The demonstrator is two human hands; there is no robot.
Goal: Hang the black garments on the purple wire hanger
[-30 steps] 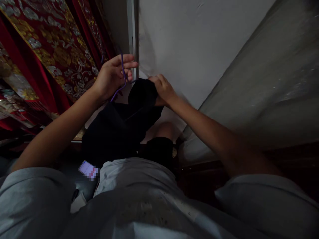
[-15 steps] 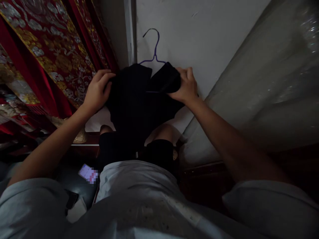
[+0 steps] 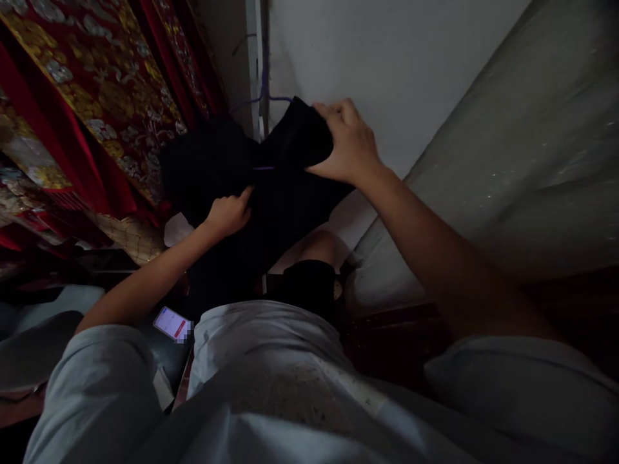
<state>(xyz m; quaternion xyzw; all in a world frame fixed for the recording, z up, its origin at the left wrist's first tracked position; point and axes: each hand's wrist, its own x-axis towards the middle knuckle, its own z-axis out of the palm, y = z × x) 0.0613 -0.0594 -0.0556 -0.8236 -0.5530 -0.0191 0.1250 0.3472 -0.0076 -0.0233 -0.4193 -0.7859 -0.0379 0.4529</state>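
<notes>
A dark black shirt (image 3: 290, 200) hangs spread in front of me on a thin purple wire hanger (image 3: 265, 80). The hanger's hook rises above the neck opening, and a short piece of its lower bar shows inside the opening. My right hand (image 3: 351, 145) is closed on the shirt's right shoulder, thumb in front and fingers behind. Lower down, at the middle of the shirt's front, my left hand (image 3: 228, 214) has its fingers curled, with index finger and thumb pinching at the cloth. The pinched fold itself is too dark to make out.
Red embroidered cloth (image 3: 97, 96) with gold and silver patterns hangs at left. A pale wall panel (image 3: 387, 51) stands behind, and a grey plastic-like sheet (image 3: 507, 167) slopes at right. A lit phone (image 3: 170, 322) lies on a dark seat at lower left.
My left hand has left the shirt's left shoulder and moved right and down to its front. Hanger and shirt have shifted left and tilted; my right hand keeps its hold.
</notes>
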